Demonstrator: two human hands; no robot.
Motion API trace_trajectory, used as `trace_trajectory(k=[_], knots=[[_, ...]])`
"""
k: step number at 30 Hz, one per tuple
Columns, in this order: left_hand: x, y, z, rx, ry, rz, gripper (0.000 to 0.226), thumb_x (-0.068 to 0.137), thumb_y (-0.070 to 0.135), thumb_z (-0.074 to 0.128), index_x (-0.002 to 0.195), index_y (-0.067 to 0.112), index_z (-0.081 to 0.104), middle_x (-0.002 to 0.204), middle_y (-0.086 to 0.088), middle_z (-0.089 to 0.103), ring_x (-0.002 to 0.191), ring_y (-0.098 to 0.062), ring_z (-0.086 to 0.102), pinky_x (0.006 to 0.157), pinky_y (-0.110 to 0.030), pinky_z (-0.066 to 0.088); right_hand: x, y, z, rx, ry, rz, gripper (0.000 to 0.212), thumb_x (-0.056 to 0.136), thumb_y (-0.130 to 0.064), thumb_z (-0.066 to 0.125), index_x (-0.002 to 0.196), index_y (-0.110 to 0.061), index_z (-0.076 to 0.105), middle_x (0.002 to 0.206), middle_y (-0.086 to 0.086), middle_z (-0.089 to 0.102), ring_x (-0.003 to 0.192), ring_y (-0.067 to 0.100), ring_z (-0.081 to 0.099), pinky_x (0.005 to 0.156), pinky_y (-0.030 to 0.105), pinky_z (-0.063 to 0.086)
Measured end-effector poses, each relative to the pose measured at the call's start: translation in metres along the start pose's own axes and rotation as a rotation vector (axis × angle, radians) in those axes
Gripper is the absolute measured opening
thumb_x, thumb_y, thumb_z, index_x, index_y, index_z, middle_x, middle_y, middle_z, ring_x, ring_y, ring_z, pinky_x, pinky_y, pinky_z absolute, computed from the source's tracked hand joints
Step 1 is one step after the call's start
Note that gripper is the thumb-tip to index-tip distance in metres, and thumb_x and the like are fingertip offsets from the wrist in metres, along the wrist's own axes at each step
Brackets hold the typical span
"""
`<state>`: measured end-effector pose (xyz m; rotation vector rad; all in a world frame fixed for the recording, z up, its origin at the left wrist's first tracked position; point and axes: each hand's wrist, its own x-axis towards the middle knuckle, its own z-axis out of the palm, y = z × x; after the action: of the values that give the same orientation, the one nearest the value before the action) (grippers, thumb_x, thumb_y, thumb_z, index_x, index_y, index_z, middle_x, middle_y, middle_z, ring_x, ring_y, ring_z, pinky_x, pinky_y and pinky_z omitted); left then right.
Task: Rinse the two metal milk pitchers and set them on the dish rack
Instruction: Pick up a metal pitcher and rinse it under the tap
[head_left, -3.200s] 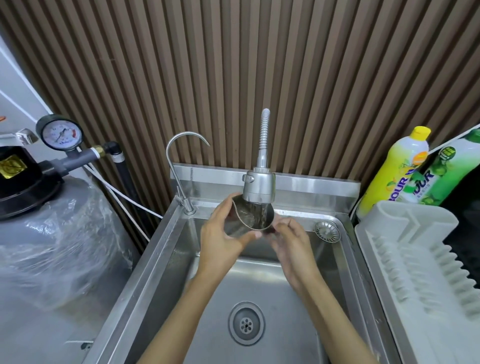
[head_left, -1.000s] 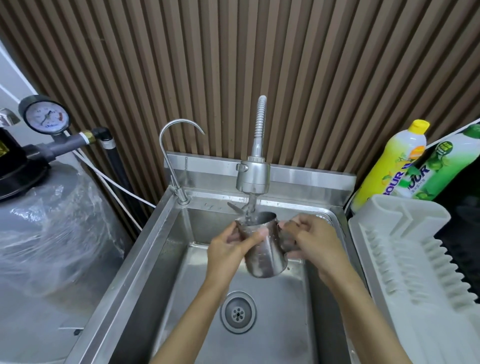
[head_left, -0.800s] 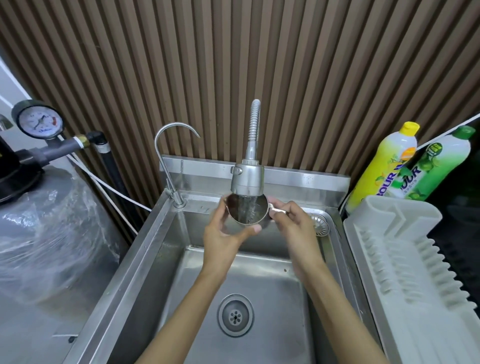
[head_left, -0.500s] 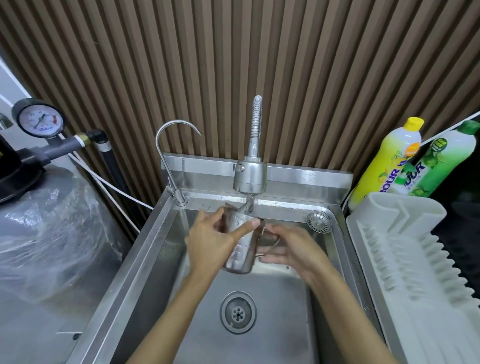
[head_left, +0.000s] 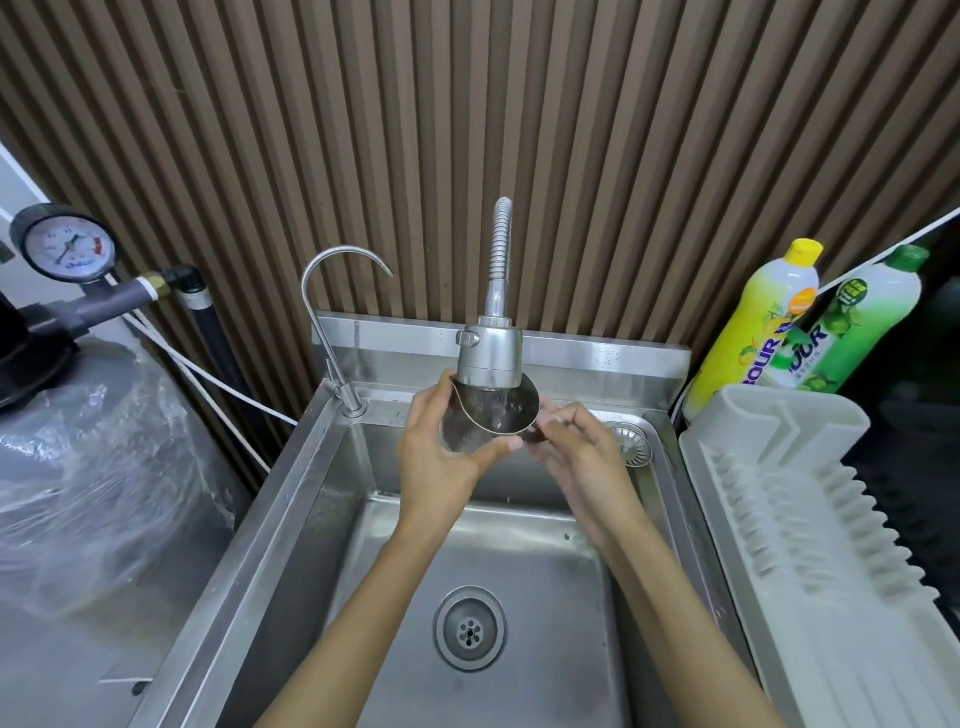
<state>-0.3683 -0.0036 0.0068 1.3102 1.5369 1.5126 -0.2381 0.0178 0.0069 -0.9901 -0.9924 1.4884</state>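
Observation:
One metal milk pitcher (head_left: 491, 413) is tilted with its mouth toward me right under the spray tap head (head_left: 489, 356), and water runs into it. My left hand (head_left: 441, 457) wraps the pitcher's body from the left, thumb along its lower rim. My right hand (head_left: 579, 457) grips the handle side on the right. A second pitcher is not in view. The white plastic dish rack (head_left: 789, 519) lies to the right of the sink with nothing on it.
The steel sink (head_left: 291, 499) has a drain (head_left: 470, 629) in the middle of its basin and a strainer (head_left: 631, 447) at its back right. A thin gooseneck tap (head_left: 332, 291) stands at the back left. Two detergent bottles (head_left: 753, 332) stand behind the rack. A plastic-wrapped tank (head_left: 78, 467) fills the left.
Half a second ago the pitcher hung lower and upright over the basin; both hands have lifted it back up and tipped its mouth under the running tap.

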Motion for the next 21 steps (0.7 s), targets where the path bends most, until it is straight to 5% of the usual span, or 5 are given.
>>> trace_trajectory(k=[5,12,15,17,21], knots=[[-0.001,0.003,-0.021,0.441,-0.064,-0.087,0.084,0.053,0.048,0.083,0.127,0.021,0.056,0.107,0.002,0.058,0.109,-0.017,0.054,0.092,-0.027,0.042,-0.005,0.018,-0.007,0.019,-0.062,0.235,0.028,0.089,-0.010,0.053,0.062,-0.012,0.047,0.084,0.011,0.064,0.084,0.028,0.063,0.080,0.036,0.056],[-0.013,-0.023,-0.030,0.062,-0.388,-0.383,0.046,0.076,0.013,0.072,0.119,0.018,0.058,0.115,0.006,0.065,0.118,-0.012,0.055,0.096,-0.024,0.039,-0.007,0.015,-0.001,-0.506,0.042,-0.160,0.019,0.083,-0.006,0.061,0.067,-0.010,0.053,0.112,-0.003,0.068,0.100,0.006,0.064,0.084,0.009,0.047],[-0.008,-0.023,-0.036,0.009,-0.482,-0.488,0.039,0.087,0.041,0.055,0.118,0.018,0.059,0.120,0.009,0.060,0.113,-0.006,0.053,0.097,-0.027,0.037,-0.004,0.015,-0.006,-0.720,-0.015,-0.307,0.003,0.084,-0.012,0.062,0.081,-0.013,0.063,0.112,-0.014,0.065,0.091,0.006,0.066,0.087,0.012,0.046],[0.001,-0.025,-0.038,0.059,-0.499,-0.559,0.070,0.082,0.064,0.038,0.126,0.013,0.055,0.134,0.004,0.054,0.125,-0.014,0.046,0.106,-0.039,0.031,-0.002,0.013,-0.009,-0.845,-0.073,-0.406,0.014,0.084,-0.015,0.062,0.097,-0.013,0.067,0.112,-0.019,0.060,0.100,0.002,0.061,0.087,0.009,0.042],[0.015,-0.030,-0.035,0.152,-0.510,-0.615,0.073,0.087,0.066,0.012,0.145,0.026,0.026,0.154,-0.006,0.029,0.143,-0.029,0.026,0.115,-0.049,0.019,0.005,0.017,-0.013,-1.028,-0.145,-0.582,0.012,0.086,-0.016,0.060,0.092,-0.006,0.066,0.117,-0.016,0.056,0.116,-0.004,0.047,0.096,-0.005,0.023]])
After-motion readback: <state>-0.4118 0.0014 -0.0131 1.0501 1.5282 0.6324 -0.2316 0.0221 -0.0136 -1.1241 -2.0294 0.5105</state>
